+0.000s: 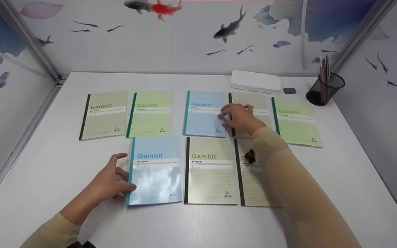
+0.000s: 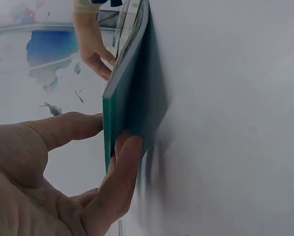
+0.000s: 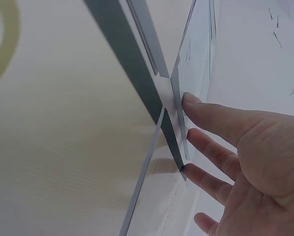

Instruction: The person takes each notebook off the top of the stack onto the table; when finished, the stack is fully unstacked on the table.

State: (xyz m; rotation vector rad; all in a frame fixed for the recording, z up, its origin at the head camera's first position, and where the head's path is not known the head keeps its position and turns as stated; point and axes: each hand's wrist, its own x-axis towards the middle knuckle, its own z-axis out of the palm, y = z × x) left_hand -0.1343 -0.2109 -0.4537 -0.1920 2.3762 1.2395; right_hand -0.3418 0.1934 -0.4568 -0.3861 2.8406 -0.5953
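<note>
My left hand (image 1: pixel 107 182) pinches the spine edge of the front blue notebook (image 1: pixel 155 181). In the left wrist view the thumb lies against the teal spine (image 2: pixel 109 110) and a finger reaches beneath, with that edge raised off the table. The right hand (image 1: pixel 241 119) extends over the back row, fingers fairly straight and spread. Its fingertips touch near the right edge of the back blue notebook (image 1: pixel 202 120). Below that hand lies a beige notebook (image 1: pixel 262 119), partly hidden. In the right wrist view the thumb (image 3: pixel 211 115) meets a notebook edge.
Left in the back row are a beige notebook (image 1: pixel 103 119) and a green one (image 1: pixel 150 120); another green notebook (image 1: pixel 296 127) is at right. Two beige notebooks (image 1: pixel 210 182) lie in front, one partly under the right arm. Behind stand a white case (image 1: pixel 255 82), an eraser (image 1: pixel 289 90) and a pencil cup (image 1: pixel 334 82).
</note>
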